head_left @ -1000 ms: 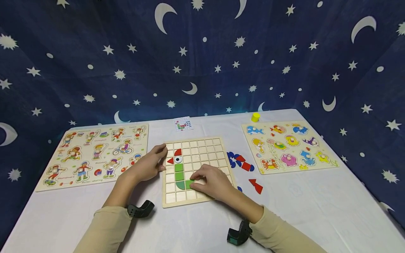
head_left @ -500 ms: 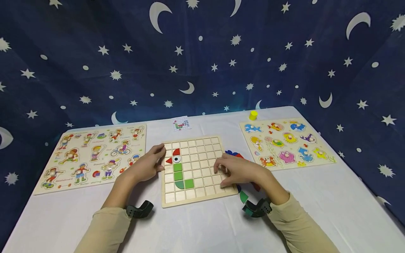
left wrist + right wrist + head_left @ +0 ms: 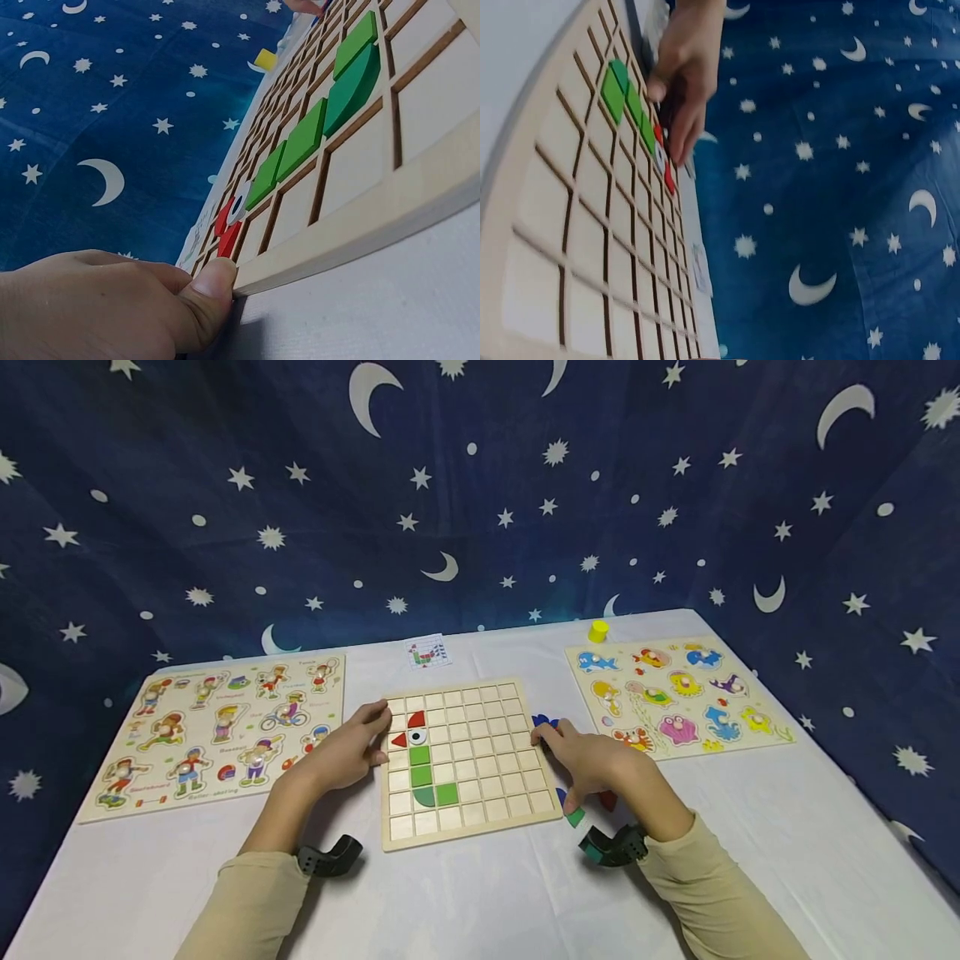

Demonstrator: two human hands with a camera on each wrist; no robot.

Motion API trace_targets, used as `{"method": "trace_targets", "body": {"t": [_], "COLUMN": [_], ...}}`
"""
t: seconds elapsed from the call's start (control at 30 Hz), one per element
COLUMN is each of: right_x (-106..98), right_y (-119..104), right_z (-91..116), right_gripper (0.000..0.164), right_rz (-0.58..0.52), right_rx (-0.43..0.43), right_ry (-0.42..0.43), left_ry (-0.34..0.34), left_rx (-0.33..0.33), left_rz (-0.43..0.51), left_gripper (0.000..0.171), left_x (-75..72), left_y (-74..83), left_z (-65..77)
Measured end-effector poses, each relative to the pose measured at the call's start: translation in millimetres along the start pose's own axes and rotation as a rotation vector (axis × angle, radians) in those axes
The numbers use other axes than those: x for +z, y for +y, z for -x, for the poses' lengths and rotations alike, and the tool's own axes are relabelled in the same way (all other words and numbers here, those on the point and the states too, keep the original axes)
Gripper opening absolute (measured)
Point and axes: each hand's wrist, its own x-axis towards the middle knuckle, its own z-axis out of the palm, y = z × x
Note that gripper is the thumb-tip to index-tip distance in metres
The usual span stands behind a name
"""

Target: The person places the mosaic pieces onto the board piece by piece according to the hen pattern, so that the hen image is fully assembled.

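Observation:
A wooden grid board (image 3: 491,768) lies on the table. Along its left columns sit a red quarter-round (image 3: 416,719), a red triangle (image 3: 399,740), a round eye piece (image 3: 417,737), several green squares (image 3: 447,793) and a green quarter-round (image 3: 423,797). With thumb and fingers, my left hand (image 3: 351,747) holds the board's left edge; the thumb (image 3: 214,279) presses there in the left wrist view. My right hand (image 3: 592,764) is spread by the right edge, its thumb at a loose green piece (image 3: 576,817). Blue pieces (image 3: 545,721) and red pieces (image 3: 608,801) are partly covered by this hand.
A picture card (image 3: 427,651) lies behind the board. A sports peg puzzle (image 3: 247,731) is at left, a sea-animal peg puzzle (image 3: 697,697) at right. Behind the latter stands a yellow cylinder (image 3: 597,631). A starry cloth (image 3: 480,510) hangs at the back.
My right hand has left the green square at the bottom row of pieces and moved right, off the board to the loose pieces. My left hand stays at the left edge.

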Motion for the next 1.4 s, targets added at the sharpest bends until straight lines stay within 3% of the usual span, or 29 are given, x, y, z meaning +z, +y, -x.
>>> {"method": "trace_targets", "body": {"t": [0.23, 0.43, 0.67, 1.17, 1.4], "right_x": [-7, -11, -8, -9, -12], "right_y": [15, 19, 11, 12, 14], "right_z": [-4, -1, -2, -3, -2], "right_gripper": [0.066, 0.037, 0.031, 0.025, 0.017], "right_rz": [-0.039, -0.055, 0.019, -0.041, -0.105], "right_rx": [0.036, 0.000, 0.010, 0.005, -0.040], "right_ry": [0.120, 0.033, -0.005, -0.005, 0.012], "left_ry": [-0.005, -0.004, -0.005, 0.005, 0.009], "left_rx": [-0.009, -0.008, -0.009, -0.013, -0.013], "left_rz": [0.001, -0.003, 0.002, -0.005, -0.002], "left_gripper": [0.067, 0.067, 0.067, 0.067, 0.067], "left_x": [1.1, 0.5, 0.6, 0.5, 1.6], "left_y": [-0.8, 0.0, -0.6, 0.1, -1.3], "left_z": [-0.1, -0.3, -0.8, -0.3, 0.0]}}
